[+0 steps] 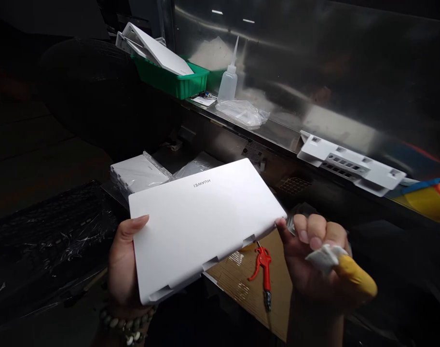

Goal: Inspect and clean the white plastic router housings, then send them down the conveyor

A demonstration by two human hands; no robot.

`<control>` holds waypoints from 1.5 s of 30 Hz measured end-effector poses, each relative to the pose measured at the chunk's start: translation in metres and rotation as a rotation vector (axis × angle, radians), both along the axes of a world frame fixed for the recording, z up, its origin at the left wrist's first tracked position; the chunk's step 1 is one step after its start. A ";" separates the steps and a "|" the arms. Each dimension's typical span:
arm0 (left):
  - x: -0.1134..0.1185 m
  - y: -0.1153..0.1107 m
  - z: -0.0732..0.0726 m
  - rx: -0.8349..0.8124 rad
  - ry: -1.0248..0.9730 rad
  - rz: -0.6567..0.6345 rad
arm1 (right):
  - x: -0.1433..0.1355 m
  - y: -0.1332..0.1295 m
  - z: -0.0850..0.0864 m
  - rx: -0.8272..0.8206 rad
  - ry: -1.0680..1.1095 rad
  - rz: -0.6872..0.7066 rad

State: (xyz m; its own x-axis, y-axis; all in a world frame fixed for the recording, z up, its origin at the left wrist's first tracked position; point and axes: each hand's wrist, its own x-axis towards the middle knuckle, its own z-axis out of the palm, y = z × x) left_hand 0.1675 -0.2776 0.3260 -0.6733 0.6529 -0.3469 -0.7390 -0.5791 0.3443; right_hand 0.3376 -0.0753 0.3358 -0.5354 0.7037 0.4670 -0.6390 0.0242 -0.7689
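A white plastic cover with the upside-down word HUAWEI is tilted in front of me. My left hand grips its left edge, thumb on top, fingers hidden beneath. At the cover's right corner, a fingertip of my right hand touches or nearly touches the edge. The other fingers of that hand are curled round a crumpled whitish cloth, and a yellow covering is on one finger. Below the cover a red air gun lies on brown cardboard.
Wrapped white parts lie behind the cover. On the metal ledge are a green bin with white covers, a squeeze bottle, a plastic bag and a white slotted part. Black plastic wrap lies left.
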 end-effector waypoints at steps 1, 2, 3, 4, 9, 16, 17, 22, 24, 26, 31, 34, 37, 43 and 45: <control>-0.001 -0.001 0.000 0.005 0.005 0.003 | 0.000 -0.001 0.001 0.004 -0.013 -0.011; -0.003 -0.003 -0.001 0.015 0.013 -0.008 | 0.000 -0.002 0.002 0.018 -0.034 -0.030; -0.004 -0.004 -0.002 0.034 0.026 -0.028 | -0.001 -0.003 0.003 0.036 -0.057 -0.054; -0.005 -0.006 -0.004 0.059 0.040 -0.054 | -0.001 -0.004 0.004 0.051 -0.080 -0.076; -0.007 -0.009 -0.010 0.125 0.093 -0.046 | 0.000 -0.005 0.007 0.097 -0.087 -0.091; 0.002 -0.008 0.002 0.048 0.117 -0.001 | 0.004 -0.021 0.008 0.283 -0.246 -0.174; 0.004 -0.008 0.003 0.039 0.124 -0.003 | 0.004 -0.025 0.008 0.350 -0.313 -0.198; 0.016 -0.005 0.006 0.005 0.129 0.018 | -0.001 -0.035 0.007 0.619 -0.503 -0.270; 0.021 -0.002 0.009 -0.021 0.111 0.002 | -0.003 -0.033 0.006 0.661 -0.530 -0.290; 0.027 0.001 0.014 -0.044 0.095 -0.023 | -0.003 -0.031 0.004 0.696 -0.539 -0.298; 0.037 0.008 0.022 -0.088 0.064 -0.042 | 0.000 -0.027 0.005 0.737 -0.561 -0.265; 0.041 0.012 0.023 -0.109 0.047 -0.027 | 0.000 -0.026 0.004 0.729 -0.567 -0.263; 0.043 0.014 0.023 -0.147 0.031 -0.025 | 0.000 -0.025 0.003 0.736 -0.554 -0.275; 0.043 0.017 0.025 -0.140 0.016 -0.022 | -0.001 -0.023 0.004 0.758 -0.548 -0.254; 0.044 0.017 0.025 -0.125 0.020 -0.032 | -0.003 -0.023 0.005 0.771 -0.543 -0.258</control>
